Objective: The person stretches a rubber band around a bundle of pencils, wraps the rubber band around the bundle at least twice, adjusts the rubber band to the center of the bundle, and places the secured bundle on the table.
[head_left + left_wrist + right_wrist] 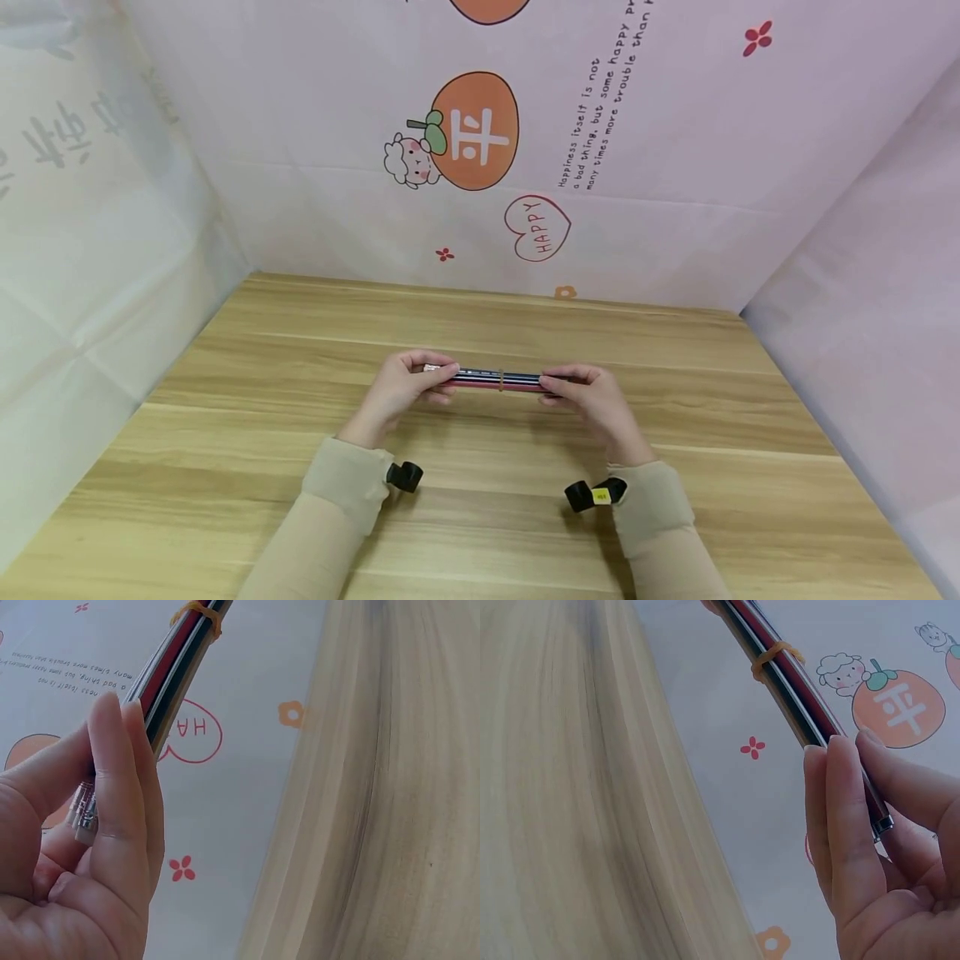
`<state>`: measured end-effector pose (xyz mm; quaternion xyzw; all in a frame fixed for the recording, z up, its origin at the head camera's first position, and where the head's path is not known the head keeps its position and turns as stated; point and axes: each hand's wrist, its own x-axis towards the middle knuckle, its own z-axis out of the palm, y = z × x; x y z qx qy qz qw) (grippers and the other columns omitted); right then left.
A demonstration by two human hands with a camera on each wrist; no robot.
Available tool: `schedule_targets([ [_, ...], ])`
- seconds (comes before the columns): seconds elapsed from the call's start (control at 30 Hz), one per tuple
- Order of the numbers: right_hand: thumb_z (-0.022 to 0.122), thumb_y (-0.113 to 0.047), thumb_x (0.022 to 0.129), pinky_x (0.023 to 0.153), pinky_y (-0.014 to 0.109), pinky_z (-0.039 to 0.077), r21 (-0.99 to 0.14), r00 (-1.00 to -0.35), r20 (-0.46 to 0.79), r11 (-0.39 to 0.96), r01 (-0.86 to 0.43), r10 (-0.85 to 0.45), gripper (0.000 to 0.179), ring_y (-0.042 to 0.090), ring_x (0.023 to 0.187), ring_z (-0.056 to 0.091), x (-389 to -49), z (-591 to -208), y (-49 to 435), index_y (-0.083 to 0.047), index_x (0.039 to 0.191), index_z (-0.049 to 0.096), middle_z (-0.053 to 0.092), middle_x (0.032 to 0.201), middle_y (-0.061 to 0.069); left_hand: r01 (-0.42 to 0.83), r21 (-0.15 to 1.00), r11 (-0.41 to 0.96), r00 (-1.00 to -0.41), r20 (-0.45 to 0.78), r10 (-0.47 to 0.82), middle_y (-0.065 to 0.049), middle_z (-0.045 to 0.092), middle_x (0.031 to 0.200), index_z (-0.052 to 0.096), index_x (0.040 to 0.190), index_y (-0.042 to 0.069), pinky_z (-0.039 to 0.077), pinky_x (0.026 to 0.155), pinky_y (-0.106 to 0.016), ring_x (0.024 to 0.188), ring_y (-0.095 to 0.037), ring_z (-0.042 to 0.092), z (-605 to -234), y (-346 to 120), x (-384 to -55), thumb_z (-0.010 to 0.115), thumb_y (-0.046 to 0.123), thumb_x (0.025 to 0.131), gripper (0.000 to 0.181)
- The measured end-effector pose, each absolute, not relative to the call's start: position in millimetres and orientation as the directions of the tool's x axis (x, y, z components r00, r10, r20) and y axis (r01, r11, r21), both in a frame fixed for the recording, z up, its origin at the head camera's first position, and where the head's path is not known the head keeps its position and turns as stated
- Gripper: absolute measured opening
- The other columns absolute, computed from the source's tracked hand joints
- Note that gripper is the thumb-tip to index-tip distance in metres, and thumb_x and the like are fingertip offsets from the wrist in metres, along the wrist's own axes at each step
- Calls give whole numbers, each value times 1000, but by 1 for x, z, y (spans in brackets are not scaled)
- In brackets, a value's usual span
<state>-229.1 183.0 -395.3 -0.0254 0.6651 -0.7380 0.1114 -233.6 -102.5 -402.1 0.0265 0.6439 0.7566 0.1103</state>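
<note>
A bundle of pencils (480,379), dark blue, red and striped, is held level in front of the person. A tan rubber band (501,381) wraps its middle. The left hand (405,385) pinches the left end between thumb and fingers; silvery ferrules with pale erasers (85,814) poke out there in the left wrist view. At the other end, the right hand (592,396) pinches the pencils the same way, and their dark tips (883,823) show past its fingers in the right wrist view. Several pencils lie side by side, partly hidden by the fingers.
Below the hands spreads a wood-grain table (480,517). A white printed cloth (337,208) with orange fruit drawings and lettering stands along its back edge, and pale cloth walls rise at both sides. Black wrist cameras (406,477) sit on both cuffs.
</note>
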Motion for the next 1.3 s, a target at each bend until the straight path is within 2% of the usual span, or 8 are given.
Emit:
schedule_targets([
  [0.23,67,2,91,78,27,61,-990,-969,-126,-32,136,-211,41,16,81,73,-232,-403,185,22,125,54,71,97,2,-155,978,-137,-971,-126,202,-3,74,83,65,114,-11,62,63,-27,67,-14,72,-409,-105,-237,69,4,92,27],
  [0.5,62,2,93,80,26,61,-982,-961,-183,-10,189,-207,31,16,82,71,-235,-410,191,17,121,58,66,99,4,-202,974,-107,-957,-172,235,-3,72,88,58,123,-15,63,70,-30,72,-15,72,-416,-108,-239,63,1,95,32],
  [0.63,62,-1,95,80,27,61,-979,-952,-205,31,203,-229,33,16,85,71,-236,-413,196,17,123,57,66,101,5,-218,974,-66,-949,-196,247,-7,70,94,56,126,-14,63,73,-31,75,-16,72,-419,-108,-239,60,2,97,33],
  [0.83,64,-6,95,73,26,62,-972,-947,-229,113,208,-227,39,15,76,72,-239,-419,200,18,124,55,72,97,3,-240,971,18,-941,-237,240,-11,68,102,58,124,-11,62,66,-27,73,-14,70,-425,-108,-239,61,4,97,31],
  [1.3,63,0,94,77,27,62,-970,-945,-237,111,217,-225,39,15,78,72,-240,-425,202,20,125,53,68,97,8,-270,963,17,-938,-267,223,-14,62,103,57,126,-10,63,74,-32,76,-15,69,-430,-107,-238,54,-4,98,29],
])
